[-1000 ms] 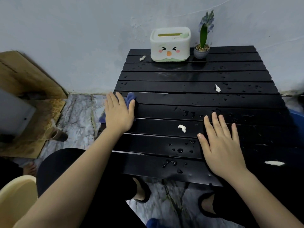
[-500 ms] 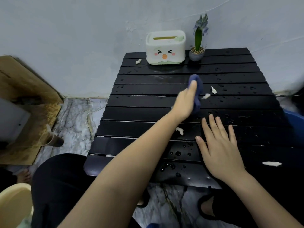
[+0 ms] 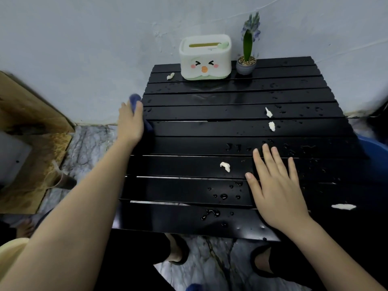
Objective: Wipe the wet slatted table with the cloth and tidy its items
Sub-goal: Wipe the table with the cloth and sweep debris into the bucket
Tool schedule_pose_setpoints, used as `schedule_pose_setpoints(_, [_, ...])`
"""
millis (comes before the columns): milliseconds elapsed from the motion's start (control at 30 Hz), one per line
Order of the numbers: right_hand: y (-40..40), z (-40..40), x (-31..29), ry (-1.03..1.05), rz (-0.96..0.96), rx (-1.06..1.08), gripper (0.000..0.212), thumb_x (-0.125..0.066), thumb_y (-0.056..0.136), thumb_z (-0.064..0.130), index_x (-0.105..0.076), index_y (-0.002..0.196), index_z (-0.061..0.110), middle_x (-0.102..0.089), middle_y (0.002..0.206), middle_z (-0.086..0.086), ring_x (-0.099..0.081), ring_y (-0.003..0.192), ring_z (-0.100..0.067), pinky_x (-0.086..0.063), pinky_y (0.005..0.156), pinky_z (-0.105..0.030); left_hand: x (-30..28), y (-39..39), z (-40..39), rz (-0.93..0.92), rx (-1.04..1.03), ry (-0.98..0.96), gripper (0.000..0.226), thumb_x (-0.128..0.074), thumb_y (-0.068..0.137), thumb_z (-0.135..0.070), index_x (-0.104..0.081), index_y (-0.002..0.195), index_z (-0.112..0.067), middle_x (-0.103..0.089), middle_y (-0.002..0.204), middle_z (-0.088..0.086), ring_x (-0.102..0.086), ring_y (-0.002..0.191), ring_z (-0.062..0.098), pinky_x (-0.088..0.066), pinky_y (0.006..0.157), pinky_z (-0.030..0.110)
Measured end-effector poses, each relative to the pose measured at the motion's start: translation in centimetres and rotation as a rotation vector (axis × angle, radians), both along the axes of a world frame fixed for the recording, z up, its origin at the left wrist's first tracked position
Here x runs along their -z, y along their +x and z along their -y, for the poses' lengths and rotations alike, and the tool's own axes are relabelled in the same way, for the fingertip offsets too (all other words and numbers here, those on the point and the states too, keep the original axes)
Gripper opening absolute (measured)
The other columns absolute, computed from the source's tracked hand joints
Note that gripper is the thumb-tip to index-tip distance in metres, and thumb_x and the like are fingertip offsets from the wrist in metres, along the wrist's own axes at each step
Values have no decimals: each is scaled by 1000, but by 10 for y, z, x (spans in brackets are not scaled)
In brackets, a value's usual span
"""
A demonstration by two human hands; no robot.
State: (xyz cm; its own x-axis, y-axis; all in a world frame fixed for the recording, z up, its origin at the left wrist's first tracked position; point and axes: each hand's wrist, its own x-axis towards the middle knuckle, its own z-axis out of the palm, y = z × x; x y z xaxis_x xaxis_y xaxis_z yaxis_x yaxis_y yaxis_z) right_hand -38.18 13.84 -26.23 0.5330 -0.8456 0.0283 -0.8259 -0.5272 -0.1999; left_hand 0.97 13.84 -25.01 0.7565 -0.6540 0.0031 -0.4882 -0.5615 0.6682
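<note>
Left hand clamped on blue cloth at the wet slatted bench's left edge. Right hand flat, fingers spread, pressing bench; holds nothing.

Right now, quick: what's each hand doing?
Left hand: closed on the blue cloth at the table's left edge.
Right hand: open, flat on the slats, holding nothing.
</note>
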Motion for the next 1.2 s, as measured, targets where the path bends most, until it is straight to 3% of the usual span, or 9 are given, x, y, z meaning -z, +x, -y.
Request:
schedule_pose_setpoints(167, [0, 0, 0, 10, -10, -1, 64, -15, 101, 49, -17, 156, 16, -9, 164, -6, 0, 152, -21, -5, 122, -50, 24, -11, 19, 350, 38, 316, 55, -21, 106, -40, -39, 139, 0, -42, 143, 25, -45, 126, 45, -39, 102, 55])
schedule_pose_setpoints(367, [1, 1, 1, 12, -22, 7, 64, -15, 101, 49, -15, 156, 16, -8, 164, -6, 1, 152, -20, -6, 122, -50, 27, -39, 55, 623, 185, 291, 43, -25, 106, -31, -52, 117, 0, -54, 122, 21, -47, 115, 36, -35, 104, 46])
schedule_pose_setpoints(533, [1, 1, 1, 8, -28, 9, 64, -17, 101, 48, -18, 156, 16, -9, 164, -6, -1, 152, -21, -7, 121, -50, 21, -130, 100, 589, 387, 220, 40, -27, 106, -32, -52, 120, -4, -55, 124, 16, -48, 115, 31, -34, 106, 43])
schedule_pose_setpoints(700, [0, 1, 0, -3, -30, 9, 63, -17, 101, 48, -21, 155, 16, -11, 164, -7, -4, 152, -21, -8, 121, -50, 9, -214, 126, 69, 573, -84, 39, -34, 107, -38, -59, 123, -12, -68, 107, 9, -60, 111, 27, -43, 95, 39])
schedule_pose_setpoints(800, [-1, 1, 0, 0, -26, 3, 64, -16, 101, 49, -20, 156, 16, -11, 164, -6, -3, 152, -20, -7, 122, -49, -13, -200, 132, -536, 307, -302, 40, -41, 105, -39, -64, 82, -14, -61, 61, -1, -58, 62, 16, -43, 68, 31])
schedule_pose_setpoints(900, [-1, 1, 1, 5, -13, 5, 63, -15, 102, 50, -19, 156, 17, -9, 164, -6, -2, 152, -20, -6, 122, -49, -34, -146, 122, -763, 48, -386, 40, -46, 102, -45, -55, 72, -20, -62, 74, -1, -61, 73, 17, -49, 74, 31])
schedule_pose_setpoints(1000, [0, 1, 2, 8, -9, 8, 64, -14, 102, 50, -17, 156, 17, -7, 164, -5, 0, 152, -20, -5, 122, -49, -47, -71, 95, -592, -49, -419, 44, -42, 99, -50, -59, 74, -17, -66, 82, 6, -62, 83, 24, -48, 80, 36])
schedule_pose_setpoints(1133, [0, 2, 2, 8, -13, 8, 64, -12, 102, 51, -16, 156, 18, -6, 165, -5, 2, 152, -19, -4, 122, -49, -46, 3, 58, -205, -30, -388, 48, -34, 98, -50, -61, 79, -14, -55, 54, -3, -56, 55, 19, -46, 59, 34])
schedule_pose_setpoints(1200, [1, 2, 1, 9, -15, 10, 64, -13, 102, 50, -17, 156, 17, -7, 164, -5, 1, 152, -19, -5, 122, -50, -24, 21, 50, -119, 32, -214, 43, -33, 100, -46, -59, 101, -12, -64, 67, -2, -64, 76, 21, -49, 73, 39])
